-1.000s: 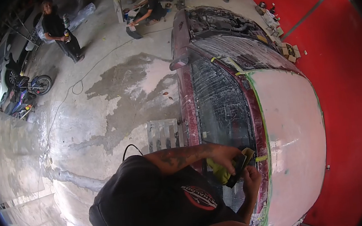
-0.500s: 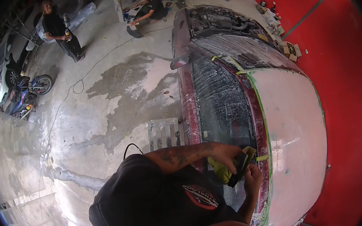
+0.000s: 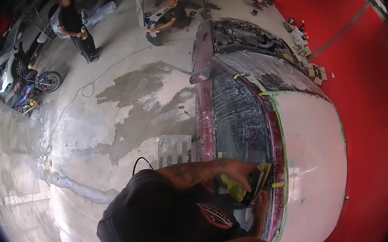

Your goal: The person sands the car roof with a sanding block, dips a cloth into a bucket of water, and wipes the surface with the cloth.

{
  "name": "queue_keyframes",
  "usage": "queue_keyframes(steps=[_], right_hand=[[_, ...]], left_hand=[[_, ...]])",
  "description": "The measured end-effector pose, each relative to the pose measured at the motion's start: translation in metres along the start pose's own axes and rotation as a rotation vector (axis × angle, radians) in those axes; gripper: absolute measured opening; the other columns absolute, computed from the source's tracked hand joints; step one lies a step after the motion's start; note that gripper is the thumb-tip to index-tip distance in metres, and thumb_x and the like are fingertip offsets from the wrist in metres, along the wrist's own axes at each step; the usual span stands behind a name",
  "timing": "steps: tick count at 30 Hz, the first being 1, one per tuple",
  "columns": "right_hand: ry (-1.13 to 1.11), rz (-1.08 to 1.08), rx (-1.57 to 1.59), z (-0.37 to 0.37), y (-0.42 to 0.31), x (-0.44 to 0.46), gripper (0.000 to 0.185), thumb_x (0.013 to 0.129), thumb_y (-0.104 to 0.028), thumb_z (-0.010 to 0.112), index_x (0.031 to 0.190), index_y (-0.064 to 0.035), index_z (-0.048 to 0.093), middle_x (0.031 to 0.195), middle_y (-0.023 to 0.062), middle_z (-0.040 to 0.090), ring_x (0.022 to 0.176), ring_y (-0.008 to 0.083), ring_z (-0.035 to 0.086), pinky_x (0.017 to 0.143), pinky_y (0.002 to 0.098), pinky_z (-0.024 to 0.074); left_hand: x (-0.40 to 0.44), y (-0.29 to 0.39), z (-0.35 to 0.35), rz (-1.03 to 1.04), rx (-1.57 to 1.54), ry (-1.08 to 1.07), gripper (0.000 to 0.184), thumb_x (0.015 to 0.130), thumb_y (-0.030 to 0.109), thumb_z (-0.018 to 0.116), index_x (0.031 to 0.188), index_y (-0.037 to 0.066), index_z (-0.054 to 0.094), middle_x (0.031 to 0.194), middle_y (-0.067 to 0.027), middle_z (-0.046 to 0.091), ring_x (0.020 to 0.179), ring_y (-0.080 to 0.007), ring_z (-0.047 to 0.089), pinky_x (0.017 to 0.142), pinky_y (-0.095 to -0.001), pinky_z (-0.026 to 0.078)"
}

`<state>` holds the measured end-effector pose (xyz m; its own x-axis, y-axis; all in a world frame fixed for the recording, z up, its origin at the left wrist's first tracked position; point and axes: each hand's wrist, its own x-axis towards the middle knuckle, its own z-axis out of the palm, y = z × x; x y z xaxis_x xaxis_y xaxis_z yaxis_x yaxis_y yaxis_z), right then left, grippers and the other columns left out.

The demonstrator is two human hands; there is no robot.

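Note:
My left hand [image 3: 238,172] is wrapped over a yellow-green and black tool [image 3: 233,187] that looks like a power sander, its dark pad side turned toward the car. A thin tan sanding sheet [image 3: 262,175] stands at the pad's face, partly apart from it at the top. My right hand [image 3: 260,207] is closed at the sheet's lower edge, fingertips pinched against it. Both hands are over the dusty side window [image 3: 240,111] of a maroon car, beside its pale pink sanded roof [image 3: 315,146]. My left hand and the tool's body hide part of the pad.
Green and yellow masking tape [image 3: 278,185] edges the roof. A slatted metal step [image 3: 174,150] stands beside the car. One person [image 3: 75,27] stands far left; another [image 3: 176,16] sits on the floor. A motorcycle [image 3: 34,88], a cable [image 3: 87,88] and boxes [image 3: 314,73] lie around.
The view has tilted, so the car and floor sit lower in the picture. The sanding sheet shows more of its tan face and leans farther from the pad. Both hands stay on the tool and sheet.

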<state>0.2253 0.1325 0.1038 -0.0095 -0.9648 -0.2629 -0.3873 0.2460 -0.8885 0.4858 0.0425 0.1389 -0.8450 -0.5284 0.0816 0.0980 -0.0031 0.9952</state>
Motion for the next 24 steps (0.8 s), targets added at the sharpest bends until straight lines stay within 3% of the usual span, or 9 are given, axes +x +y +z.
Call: queue_keyframes(steps=[3, 4, 6, 7, 9, 12, 19, 22, 24], right_hand=[[-0.007, -0.229, -0.148, 0.017, -0.005, -0.007, 0.026, 0.097, -0.022, 0.055, 0.107, 0.0013, 0.060, 0.078, 0.0085, 0.063, 0.069, 0.0153, 0.060, 0.061, 0.0320, 0.0459], [-0.006, -0.226, -0.147, 0.017, 0.005, -0.005, 0.026, 0.097, -0.022, 0.055, 0.107, 0.0013, 0.060, 0.078, 0.0085, 0.063, 0.069, 0.0153, 0.060, 0.061, 0.0320, 0.0459], [-0.096, -0.010, -0.307, 0.022, 0.029, -0.001, 0.033, 0.091, -0.015, 0.054, 0.117, 0.0047, 0.058, 0.091, 0.0201, 0.068, 0.081, 0.0314, 0.068, 0.070, 0.0415, 0.0496], [-0.093, -0.005, -0.306, 0.023, 0.033, -0.002, 0.033, 0.091, -0.015, 0.054, 0.117, 0.0047, 0.058, 0.091, 0.0201, 0.068, 0.081, 0.0314, 0.068, 0.070, 0.0415, 0.0496], [-0.100, -0.054, -0.443, 0.028, 0.039, -0.006, 0.036, 0.087, -0.010, 0.052, 0.119, 0.0041, 0.057, 0.102, 0.0283, 0.066, 0.097, 0.0460, 0.065, 0.080, 0.0474, 0.0495], [-0.102, -0.099, -0.388, 0.026, 0.068, -0.005, 0.039, 0.085, -0.007, 0.051, 0.122, 0.0025, 0.056, 0.103, 0.0289, 0.066, 0.102, 0.0513, 0.060, 0.082, 0.0488, 0.0490], [-0.118, -0.012, -0.585, 0.025, 0.042, -0.015, 0.041, 0.083, -0.007, 0.054, 0.124, -0.0011, 0.058, 0.095, 0.0248, 0.066, 0.088, 0.0469, 0.064, 0.075, 0.0451, 0.0509], [0.145, -0.174, -0.306, 0.027, 0.041, -0.018, 0.032, 0.087, -0.008, 0.055, 0.118, -0.0004, 0.060, 0.089, 0.0179, 0.065, 0.079, 0.0336, 0.066, 0.072, 0.0396, 0.0521], [0.017, 0.073, -0.153, 0.008, 0.050, -0.005, 0.032, 0.092, -0.009, 0.055, 0.123, -0.0011, 0.056, 0.095, 0.0130, 0.064, 0.078, 0.0216, 0.064, 0.071, 0.0345, 0.0523]], left_hand=[[-0.007, 0.010, -0.004, 0.002, 0.021, 0.037, 0.053, 0.076, 0.022, 0.081, 0.119, -0.003, 0.063, 0.108, -0.0147, 0.071, 0.100, -0.0198, 0.067, 0.087, -0.0341, 0.052], [-0.009, 0.010, -0.004, -0.016, 0.006, 0.067, 0.051, 0.076, 0.022, 0.080, 0.117, -0.004, 0.064, 0.107, -0.0144, 0.072, 0.099, -0.0201, 0.068, 0.087, -0.0341, 0.053], [-0.012, 0.012, -0.007, -0.037, -0.009, 0.091, 0.049, 0.077, 0.022, 0.080, 0.115, -0.004, 0.065, 0.106, -0.0141, 0.072, 0.098, -0.0205, 0.068, 0.086, -0.0342, 0.053], [-0.012, 0.013, -0.009, -0.049, 0.016, 0.095, 0.049, 0.077, 0.022, 0.080, 0.115, -0.004, 0.065, 0.105, -0.0139, 0.072, 0.098, -0.0207, 0.068, 0.086, -0.0341, 0.053], [-0.013, 0.016, -0.012, -0.062, 0.037, 0.097, 0.049, 0.077, 0.022, 0.079, 0.116, -0.004, 0.064, 0.104, -0.0136, 0.072, 0.098, -0.0208, 0.069, 0.086, -0.0341, 0.053], [-0.016, 0.023, -0.014, -0.081, 0.043, 0.130, 0.047, 0.077, 0.021, 0.079, 0.114, -0.004, 0.065, 0.103, -0.0134, 0.073, 0.096, -0.0207, 0.069, 0.084, -0.0339, 0.054], [-0.018, 0.022, -0.018, -0.108, 0.005, 0.149, 0.046, 0.077, 0.021, 0.079, 0.113, -0.004, 0.066, 0.103, -0.0120, 0.073, 0.093, -0.0189, 0.069, 0.082, -0.0327, 0.054], [-0.016, 0.016, -0.017, -0.098, -0.026, 0.163, 0.045, 0.078, 0.021, 0.079, 0.113, -0.004, 0.066, 0.102, -0.0116, 0.073, 0.092, -0.0183, 0.069, 0.082, -0.0321, 0.054], [-0.016, 0.016, -0.016, -0.089, -0.052, 0.169, 0.044, 0.078, 0.020, 0.079, 0.113, -0.003, 0.066, 0.101, -0.0116, 0.073, 0.092, -0.0180, 0.069, 0.082, -0.0319, 0.054]])
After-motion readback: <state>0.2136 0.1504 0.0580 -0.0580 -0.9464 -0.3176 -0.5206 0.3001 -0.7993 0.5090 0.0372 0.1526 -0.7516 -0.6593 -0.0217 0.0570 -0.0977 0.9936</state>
